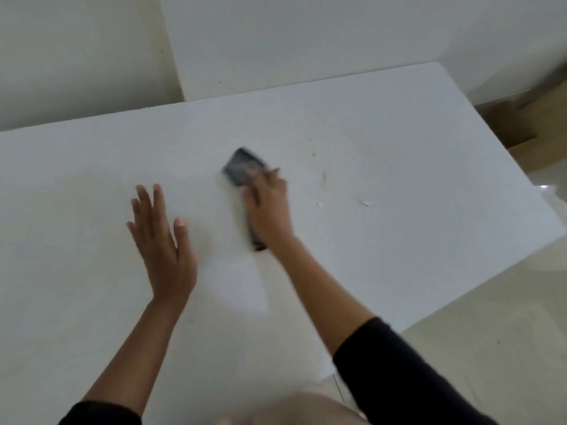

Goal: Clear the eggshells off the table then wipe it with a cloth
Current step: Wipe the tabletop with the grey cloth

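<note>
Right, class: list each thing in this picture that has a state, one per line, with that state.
White rectangular table: not yet clean; yellowish smears and bits remain right of the hands.
Small white eggshell fragments: lying loose on the table.
Dark blurred object: gripped and pressed on the table; too blurred to identify.
Right hand: fingers closed on the dark object.
Left hand: open, fingers spread, empty, low over the table.
</note>
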The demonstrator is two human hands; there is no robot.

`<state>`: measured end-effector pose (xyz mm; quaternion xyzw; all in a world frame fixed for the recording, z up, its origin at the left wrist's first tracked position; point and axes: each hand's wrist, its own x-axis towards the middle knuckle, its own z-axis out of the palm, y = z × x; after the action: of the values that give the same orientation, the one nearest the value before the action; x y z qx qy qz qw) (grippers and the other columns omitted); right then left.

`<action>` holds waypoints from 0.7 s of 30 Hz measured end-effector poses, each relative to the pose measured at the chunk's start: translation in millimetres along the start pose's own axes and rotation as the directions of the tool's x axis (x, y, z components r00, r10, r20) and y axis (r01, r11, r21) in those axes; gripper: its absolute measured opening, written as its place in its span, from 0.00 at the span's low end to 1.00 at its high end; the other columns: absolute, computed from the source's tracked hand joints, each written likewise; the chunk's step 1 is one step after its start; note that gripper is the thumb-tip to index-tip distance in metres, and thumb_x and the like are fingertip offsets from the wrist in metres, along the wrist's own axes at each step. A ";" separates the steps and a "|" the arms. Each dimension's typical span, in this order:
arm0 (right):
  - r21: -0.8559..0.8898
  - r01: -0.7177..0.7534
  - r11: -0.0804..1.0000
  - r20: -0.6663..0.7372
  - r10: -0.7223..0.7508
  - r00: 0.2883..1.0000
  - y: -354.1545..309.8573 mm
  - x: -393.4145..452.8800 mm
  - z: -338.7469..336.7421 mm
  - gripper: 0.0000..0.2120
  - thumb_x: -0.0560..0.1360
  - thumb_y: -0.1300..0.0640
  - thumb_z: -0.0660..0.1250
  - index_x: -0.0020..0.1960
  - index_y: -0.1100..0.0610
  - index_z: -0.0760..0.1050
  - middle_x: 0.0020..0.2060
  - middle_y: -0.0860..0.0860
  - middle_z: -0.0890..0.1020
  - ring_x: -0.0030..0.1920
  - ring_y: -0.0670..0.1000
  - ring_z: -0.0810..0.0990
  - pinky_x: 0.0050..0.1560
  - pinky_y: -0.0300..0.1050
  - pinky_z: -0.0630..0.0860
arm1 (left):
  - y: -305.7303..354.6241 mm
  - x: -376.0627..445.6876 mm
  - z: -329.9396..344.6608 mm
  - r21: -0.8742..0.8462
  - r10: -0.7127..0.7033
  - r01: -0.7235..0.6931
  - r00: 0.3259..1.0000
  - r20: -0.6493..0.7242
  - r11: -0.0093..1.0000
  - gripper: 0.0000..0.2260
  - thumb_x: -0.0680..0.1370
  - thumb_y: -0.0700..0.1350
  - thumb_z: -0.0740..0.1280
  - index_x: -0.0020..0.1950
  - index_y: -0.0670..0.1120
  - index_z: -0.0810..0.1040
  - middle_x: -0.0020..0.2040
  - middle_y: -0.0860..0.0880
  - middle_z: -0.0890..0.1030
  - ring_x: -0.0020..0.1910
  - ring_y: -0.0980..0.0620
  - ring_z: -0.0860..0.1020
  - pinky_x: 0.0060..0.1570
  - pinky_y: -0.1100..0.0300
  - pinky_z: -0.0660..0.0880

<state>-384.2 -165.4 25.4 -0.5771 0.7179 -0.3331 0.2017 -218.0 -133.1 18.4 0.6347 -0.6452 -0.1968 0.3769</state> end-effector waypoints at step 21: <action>-0.416 -0.182 0.891 -0.088 0.159 0.983 309.2 70.3 -236.0 0.22 0.80 0.49 0.55 0.73 0.51 0.63 0.74 0.51 0.63 0.74 0.54 0.56 0.73 0.50 0.51 | 140.0 -60.2 212.7 0.457 -0.063 0.047 0.998 0.020 0.888 0.21 0.77 0.48 0.58 0.68 0.44 0.73 0.69 0.38 0.70 0.53 0.34 0.73 0.51 0.46 0.70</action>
<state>-775.7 -140.5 -23.4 -0.5330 0.8256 -0.1657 0.0821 -474.0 -106.3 -29.0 0.7201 -0.6615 -0.0613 0.2005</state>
